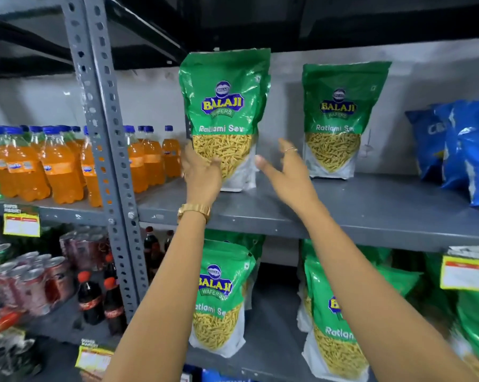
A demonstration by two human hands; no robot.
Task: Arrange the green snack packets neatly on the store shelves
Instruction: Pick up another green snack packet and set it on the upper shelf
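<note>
Both hands reach up to the upper shelf (343, 213), a grey metal board; the left hand (202, 172), with a gold watch (194, 210) on its wrist, presses against the lower front of a green snack packet (224, 106) that stands upright near the shelf's left end, fingers wrapped at its left edge and thumb across the clear window showing yellow sev; the right hand (288, 166) hangs open just right of that packet, fingers spread, a ring on one finger, holding nothing, though I cannot tell whether the thumb touches the pouch. A second green packet (340, 119) stands upright further right on the same shelf, well apart from the first; blue snack bags (458, 150) lean at the right end. On the lower shelf (274, 354) more green packets (221, 296) stand, some tilted on the right. Beyond the grey upright post (106, 128), orange drink bottles (53, 164) fill the left bay, with cola bottles (100, 301) and cans (26, 282) below.
</note>
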